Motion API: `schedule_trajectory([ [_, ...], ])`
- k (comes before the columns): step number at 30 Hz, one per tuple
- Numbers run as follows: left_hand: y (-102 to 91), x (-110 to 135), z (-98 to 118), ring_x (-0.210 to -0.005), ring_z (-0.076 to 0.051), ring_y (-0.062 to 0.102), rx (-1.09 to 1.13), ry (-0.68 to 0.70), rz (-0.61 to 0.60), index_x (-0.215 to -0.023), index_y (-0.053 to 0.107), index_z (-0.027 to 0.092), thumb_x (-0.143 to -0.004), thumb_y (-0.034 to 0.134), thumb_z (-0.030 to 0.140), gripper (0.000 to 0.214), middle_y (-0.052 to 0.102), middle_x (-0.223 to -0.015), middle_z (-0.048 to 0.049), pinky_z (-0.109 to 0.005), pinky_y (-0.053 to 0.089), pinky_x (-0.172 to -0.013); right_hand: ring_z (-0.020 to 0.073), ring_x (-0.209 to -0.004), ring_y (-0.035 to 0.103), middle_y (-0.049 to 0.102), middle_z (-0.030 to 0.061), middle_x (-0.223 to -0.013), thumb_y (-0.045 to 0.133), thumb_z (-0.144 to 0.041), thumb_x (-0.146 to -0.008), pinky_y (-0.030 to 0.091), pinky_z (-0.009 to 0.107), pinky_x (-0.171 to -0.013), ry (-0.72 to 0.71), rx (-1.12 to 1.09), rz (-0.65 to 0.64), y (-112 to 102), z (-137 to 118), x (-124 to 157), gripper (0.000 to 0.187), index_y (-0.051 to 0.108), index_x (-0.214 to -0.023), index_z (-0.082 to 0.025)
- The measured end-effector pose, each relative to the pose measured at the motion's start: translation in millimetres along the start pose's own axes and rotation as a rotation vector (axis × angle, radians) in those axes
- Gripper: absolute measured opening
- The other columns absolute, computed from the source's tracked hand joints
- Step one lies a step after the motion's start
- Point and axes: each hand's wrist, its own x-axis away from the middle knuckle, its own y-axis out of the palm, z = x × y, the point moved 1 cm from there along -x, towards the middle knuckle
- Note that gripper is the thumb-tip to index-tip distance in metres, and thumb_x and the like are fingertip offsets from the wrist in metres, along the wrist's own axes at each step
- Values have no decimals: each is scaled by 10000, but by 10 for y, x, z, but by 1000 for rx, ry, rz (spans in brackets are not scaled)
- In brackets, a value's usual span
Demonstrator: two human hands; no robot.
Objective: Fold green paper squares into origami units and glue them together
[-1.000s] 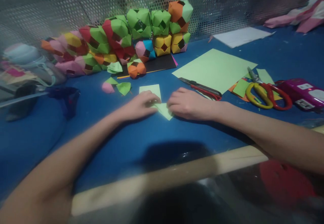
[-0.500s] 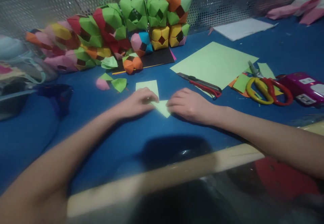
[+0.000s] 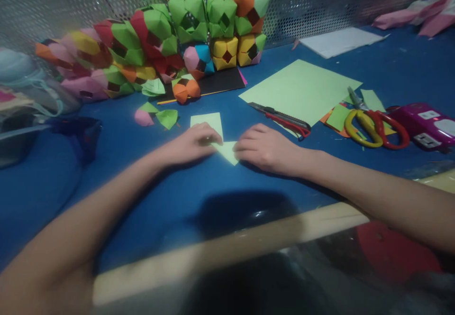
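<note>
A small pale green piece of paper (image 3: 228, 152), folded to a point toward me, lies on the blue tabletop between my hands. My left hand (image 3: 194, 143) pinches its left end, thumb and fingers closed. On its right end rest the closed fingers of my right hand (image 3: 265, 148), the tips pressing on the paper; part of the sheet is hidden beneath them. Just behind my left hand lies a pale green paper square (image 3: 206, 120), partly covered by the fingers.
Folded paper balls (image 3: 188, 18) are stacked along the metal mesh at the back. To the right lie a large green sheet (image 3: 302, 85), a box cutter (image 3: 284, 119), scissors (image 3: 373, 127) and a purple power socket block (image 3: 426, 125). Small folded pieces (image 3: 167, 119) sit to the left.
Both hands stay in place on the folded paper. The view shifts very slightly; nothing else visibly differs.
</note>
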Motion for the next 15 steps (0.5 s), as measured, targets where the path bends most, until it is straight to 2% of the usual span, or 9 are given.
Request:
schedule_trajectory([
  [15,2,1,12,-972,-192,508,-22,0,-9,-921,618,201,-806,543,308,175,565,-938,-38,-373,392,-902,175,-857,513,688,54,-942,357,-150,-952,326,321,-805,-6,40,-37,-17,-3,-17,318,671,-909,-143],
])
